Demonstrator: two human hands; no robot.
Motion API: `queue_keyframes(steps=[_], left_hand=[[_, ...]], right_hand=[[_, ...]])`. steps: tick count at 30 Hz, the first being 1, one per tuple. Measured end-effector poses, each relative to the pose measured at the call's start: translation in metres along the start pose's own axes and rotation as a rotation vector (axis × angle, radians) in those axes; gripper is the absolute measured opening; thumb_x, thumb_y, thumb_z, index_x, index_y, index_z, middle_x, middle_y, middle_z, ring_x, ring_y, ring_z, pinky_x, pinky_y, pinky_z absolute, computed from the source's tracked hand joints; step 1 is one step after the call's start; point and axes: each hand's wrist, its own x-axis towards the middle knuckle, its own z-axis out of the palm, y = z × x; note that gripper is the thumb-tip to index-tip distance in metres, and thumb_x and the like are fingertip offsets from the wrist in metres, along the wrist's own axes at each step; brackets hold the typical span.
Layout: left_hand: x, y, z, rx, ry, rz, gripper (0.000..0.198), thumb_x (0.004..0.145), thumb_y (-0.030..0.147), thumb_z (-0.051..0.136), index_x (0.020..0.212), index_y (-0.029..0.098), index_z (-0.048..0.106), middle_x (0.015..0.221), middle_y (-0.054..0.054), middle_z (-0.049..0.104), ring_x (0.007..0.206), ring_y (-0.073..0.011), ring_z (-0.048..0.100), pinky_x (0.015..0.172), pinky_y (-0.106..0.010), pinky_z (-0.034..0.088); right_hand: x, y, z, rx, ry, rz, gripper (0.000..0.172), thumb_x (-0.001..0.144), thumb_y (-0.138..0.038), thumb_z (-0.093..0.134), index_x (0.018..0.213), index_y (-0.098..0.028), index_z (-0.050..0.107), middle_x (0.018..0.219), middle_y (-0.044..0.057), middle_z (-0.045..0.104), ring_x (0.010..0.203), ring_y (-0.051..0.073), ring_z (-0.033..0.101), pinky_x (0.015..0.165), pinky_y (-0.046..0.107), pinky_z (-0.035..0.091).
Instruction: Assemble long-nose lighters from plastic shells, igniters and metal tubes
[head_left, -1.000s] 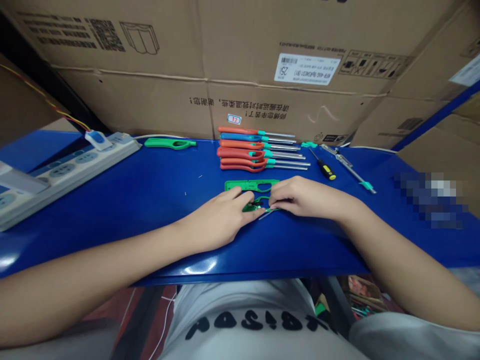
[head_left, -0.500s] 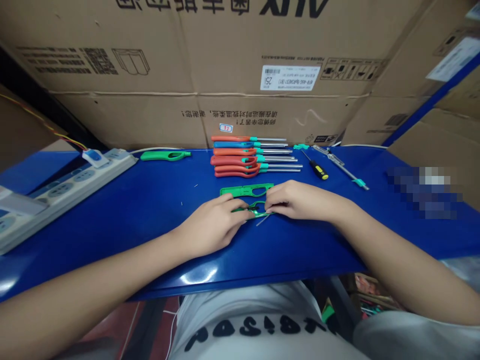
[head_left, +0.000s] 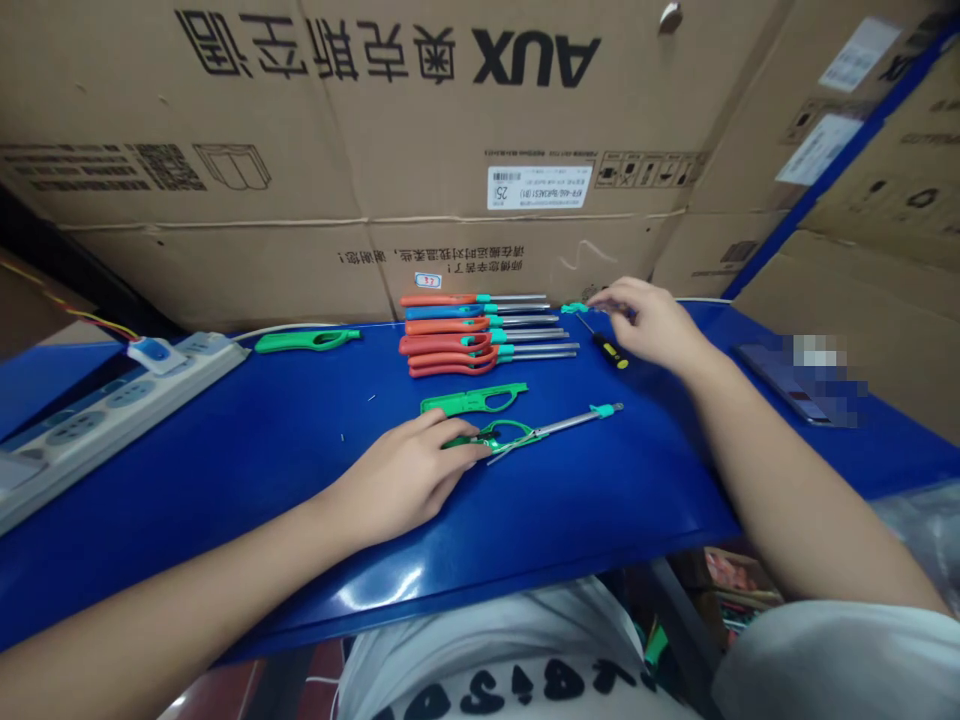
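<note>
My left hand (head_left: pixel 405 460) presses its thumb and fingers on a green lighter shell half (head_left: pixel 510 432), lying on the blue table. A metal tube (head_left: pixel 574 422) with a turquoise tip sticks out of that shell's right end, and a thin rod lies across it. Just behind is another green shell half (head_left: pixel 476 400), its inner side up. My right hand (head_left: pixel 649 320) is away at the back, fingers bent and partly apart, close to small turquoise pieces (head_left: pixel 574 308). Below its fingers lies a black and yellow screwdriver (head_left: pixel 611 350). Whatever lies under the right palm is hidden.
Several long-necked lighters (head_left: pixel 450 345) with red, orange and blue handles lie in a row. A green handle piece (head_left: pixel 307 341) rests by a white power strip (head_left: pixel 120 395). Tall cardboard (head_left: pixel 300 180) walls the back. A blurred dark flat object (head_left: pixel 787 385) lies on the right.
My right hand has left the green shell and moved back and right to the small turquoise pieces, uncovering the metal tube. My left hand stays on the shell. The view has shifted.
</note>
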Motion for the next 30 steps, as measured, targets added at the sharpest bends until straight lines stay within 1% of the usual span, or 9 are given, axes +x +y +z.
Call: queue_keyframes(steps=[2,4,6,8,11,18,21,26,30], left_hand=[[0.0,-0.002,0.001,0.0,0.016,0.013,0.033,0.102,0.018,0.045,0.125,0.024,0.069,0.124,-0.008,0.068,0.109,-0.0246,0.062,0.091,-0.04,0.057],[0.0,-0.004,0.002,0.004,0.035,0.022,0.032,0.102,0.019,0.046,0.125,0.025,0.069,0.126,-0.007,0.069,0.11,-0.0241,0.063,0.091,-0.04,0.057],[-0.001,-0.006,0.003,0.001,0.062,0.03,0.031,0.102,0.02,0.047,0.125,0.024,0.069,0.126,-0.006,0.07,0.11,-0.0234,0.065,0.092,-0.039,0.058],[-0.001,-0.007,0.004,-0.012,0.089,0.038,0.03,0.102,0.021,0.049,0.125,0.023,0.068,0.125,-0.005,0.071,0.11,-0.0221,0.066,0.092,-0.038,0.058],[-0.001,-0.008,0.004,-0.041,0.108,0.044,0.029,0.103,0.021,0.05,0.125,0.021,0.068,0.125,-0.004,0.073,0.106,-0.0201,0.067,0.09,-0.034,0.059],[0.0,-0.008,0.006,-0.086,0.098,0.021,0.032,0.103,0.02,0.049,0.13,0.021,0.066,0.124,-0.004,0.073,0.098,-0.0186,0.067,0.083,-0.032,0.061],[0.0,-0.007,0.005,-0.088,0.09,0.011,0.032,0.103,0.021,0.048,0.13,0.02,0.066,0.117,-0.006,0.075,0.096,-0.0188,0.067,0.081,-0.031,0.061],[0.0,-0.006,0.002,-0.075,0.079,0.002,0.034,0.103,0.021,0.047,0.132,0.02,0.066,0.103,-0.007,0.076,0.093,-0.019,0.067,0.079,-0.03,0.06],[-0.001,-0.006,0.004,-0.081,0.088,0.014,0.033,0.104,0.02,0.046,0.131,0.02,0.066,0.104,-0.007,0.076,0.093,-0.0191,0.067,0.077,-0.03,0.06]], right_hand=[[0.002,0.031,-0.001,-0.187,-0.064,0.238,0.028,0.084,-0.012,0.053,0.098,-0.017,0.076,0.109,0.013,0.071,0.1,0.029,0.065,0.091,0.039,0.049],[0.001,0.052,0.001,-0.299,-0.144,0.475,0.028,0.084,-0.017,0.056,0.103,-0.018,0.076,0.114,0.014,0.07,0.105,0.03,0.064,0.091,0.04,0.049],[0.0,0.064,0.005,-0.338,-0.156,0.605,0.028,0.085,-0.023,0.06,0.107,-0.018,0.075,0.118,0.016,0.07,0.107,0.034,0.064,0.087,0.044,0.051],[-0.001,0.069,0.008,-0.345,-0.174,0.708,0.029,0.085,-0.03,0.063,0.108,-0.019,0.075,0.117,0.017,0.071,0.108,0.037,0.065,0.085,0.046,0.051],[-0.001,0.071,0.013,-0.332,-0.201,0.795,0.032,0.086,-0.04,0.065,0.108,-0.02,0.074,0.114,0.016,0.072,0.107,0.036,0.066,0.086,0.047,0.051],[-0.002,0.083,0.024,-0.323,-0.161,0.778,0.037,0.086,-0.045,0.064,0.111,-0.018,0.073,0.118,0.021,0.068,0.109,0.039,0.064,0.085,0.05,0.052],[-0.003,0.087,0.028,-0.318,-0.109,0.731,0.042,0.088,-0.045,0.061,0.118,-0.016,0.069,0.121,0.022,0.065,0.111,0.039,0.061,0.086,0.052,0.051],[-0.005,0.083,0.037,-0.296,-0.023,0.534,0.051,0.091,-0.041,0.052,0.137,-0.018,0.057,0.138,0.023,0.056,0.126,0.043,0.049,0.095,0.06,0.045],[-0.005,0.073,0.05,-0.259,-0.064,0.307,0.05,0.096,-0.038,0.043,0.142,-0.023,0.054,0.148,0.014,0.053,0.135,0.038,0.043,0.11,0.065,0.029]])
